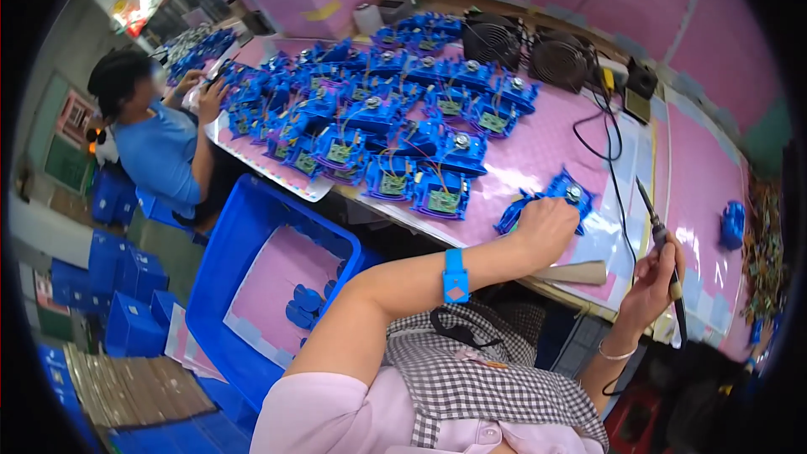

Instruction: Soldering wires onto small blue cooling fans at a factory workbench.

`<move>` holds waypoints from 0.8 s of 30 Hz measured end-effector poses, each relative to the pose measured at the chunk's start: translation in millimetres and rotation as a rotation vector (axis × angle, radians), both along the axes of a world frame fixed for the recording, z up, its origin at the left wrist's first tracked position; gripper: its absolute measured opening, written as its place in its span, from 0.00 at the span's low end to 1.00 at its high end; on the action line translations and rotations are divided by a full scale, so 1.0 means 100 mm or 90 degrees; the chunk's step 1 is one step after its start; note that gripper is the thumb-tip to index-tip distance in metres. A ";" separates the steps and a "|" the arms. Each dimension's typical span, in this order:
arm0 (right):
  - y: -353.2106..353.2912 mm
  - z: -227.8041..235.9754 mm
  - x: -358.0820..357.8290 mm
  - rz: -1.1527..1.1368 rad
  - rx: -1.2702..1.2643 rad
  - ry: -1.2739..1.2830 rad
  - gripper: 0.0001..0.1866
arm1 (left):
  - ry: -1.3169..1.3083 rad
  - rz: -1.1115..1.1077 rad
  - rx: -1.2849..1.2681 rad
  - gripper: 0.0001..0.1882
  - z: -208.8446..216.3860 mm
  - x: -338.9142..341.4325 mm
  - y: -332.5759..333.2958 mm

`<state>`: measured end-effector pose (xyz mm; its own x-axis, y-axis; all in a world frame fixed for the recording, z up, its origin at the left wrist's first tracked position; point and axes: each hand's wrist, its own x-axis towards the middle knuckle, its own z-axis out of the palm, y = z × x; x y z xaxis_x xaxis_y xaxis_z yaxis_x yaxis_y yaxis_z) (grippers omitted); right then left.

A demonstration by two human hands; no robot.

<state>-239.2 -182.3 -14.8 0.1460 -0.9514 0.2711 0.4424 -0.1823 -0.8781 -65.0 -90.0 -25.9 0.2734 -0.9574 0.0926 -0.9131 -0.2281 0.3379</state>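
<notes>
My left hand (pixel 551 231) bends over a blue plastic housing (pixel 573 195) near the table's front edge and grips it; its fingertips are partly hidden behind the hand. A round metal part shows on top of this housing. Off to the right, my right hand (pixel 651 282) is closed around a soldering iron (pixel 658 229). The iron's tip points up and away, apart from the housing. Many similar blue housings (pixel 374 122) with green circuit boards and thin wires crowd the table to the left.
Two dark round fans (pixel 559 60) stand at the back, with a black cable (pixel 618 193) running forward. Another blue piece (pixel 732 225) lies far right, beside heaped small parts (pixel 761 244). A blue bin (pixel 202 286) sits left of me. A co-worker (pixel 160 147) works at the far left.
</notes>
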 end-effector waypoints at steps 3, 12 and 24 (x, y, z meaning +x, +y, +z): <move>-0.04 -0.05 -0.08 -0.010 0.009 0.008 0.12 | 0.108 0.069 -0.118 0.08 0.29 0.10 0.37; -0.08 0.04 -0.06 -0.063 -0.002 -0.005 0.12 | -0.175 0.391 -0.349 0.11 1.00 1.80 2.02; -0.13 0.09 0.07 -0.009 0.029 -0.033 0.13 | -0.367 0.621 -0.111 0.10 0.53 3.90 2.75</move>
